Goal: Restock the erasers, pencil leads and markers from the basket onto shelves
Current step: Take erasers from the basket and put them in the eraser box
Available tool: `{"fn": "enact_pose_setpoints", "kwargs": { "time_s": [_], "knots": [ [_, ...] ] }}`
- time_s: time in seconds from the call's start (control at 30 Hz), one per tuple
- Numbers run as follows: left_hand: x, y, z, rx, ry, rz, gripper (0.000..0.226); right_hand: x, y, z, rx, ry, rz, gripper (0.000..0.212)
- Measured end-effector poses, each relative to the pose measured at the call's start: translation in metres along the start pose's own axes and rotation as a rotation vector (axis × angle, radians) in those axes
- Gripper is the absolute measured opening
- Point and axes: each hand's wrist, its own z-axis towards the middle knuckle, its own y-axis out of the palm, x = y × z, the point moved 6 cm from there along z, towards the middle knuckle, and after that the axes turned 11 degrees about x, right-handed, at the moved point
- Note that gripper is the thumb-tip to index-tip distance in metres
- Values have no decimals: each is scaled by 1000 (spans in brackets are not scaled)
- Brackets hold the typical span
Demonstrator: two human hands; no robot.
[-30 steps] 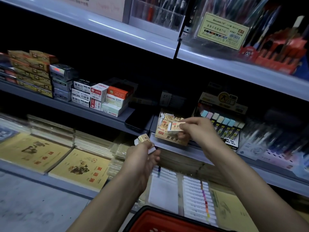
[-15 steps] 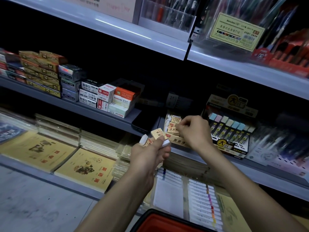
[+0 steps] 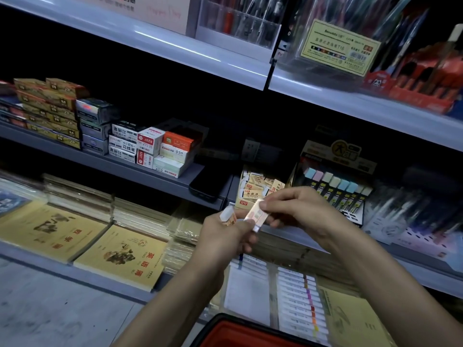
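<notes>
My left hand (image 3: 225, 236) curls round spare erasers (image 3: 228, 217). The part-filled box (image 3: 253, 190) sits just behind on the shelf (image 3: 406, 259), and my right hand (image 3: 298, 211) pinches one eraser (image 3: 256, 213). Erasers are underway, I judge (basket (image 3: 250, 334) contents hidden, remainder unclear).

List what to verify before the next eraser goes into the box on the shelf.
1. Right hand pinches the eraser: ok.
2. Left hand grips a second eraser: ok.
3. Pinched eraser free of the left hand's fingers: cannot tell, blurred.
4. Eraser box open on top, just behind the hands: ok.
5. Room left in the box: cannot tell.
6. Pencil lead display beside the box, not across its opening: ok.
</notes>
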Motion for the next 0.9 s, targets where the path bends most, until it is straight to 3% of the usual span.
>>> {"fn": "enact_pose_setpoints", "kwargs": {
  "time_s": [0.13,0.33,0.47,0.6,0.9],
  "knots": [
    [-7,-4,5,30,-60,6,17,4,-25,11,253,-39,45,8],
    [-13,-1,5,23,-152,-67,18,-11,-44,42,554,-311,-194,19],
    [-15,2,6,38,-162,-77,13,-14,-34,60,599,-484,-369,16],
    [-16,3,10,55,-172,-95,7,-3,-28,82,632,-418,-353,11],
    [-15,5,11,32,-194,-107,15,4,-10,86,661,-402,-961,23]
  ]
}}
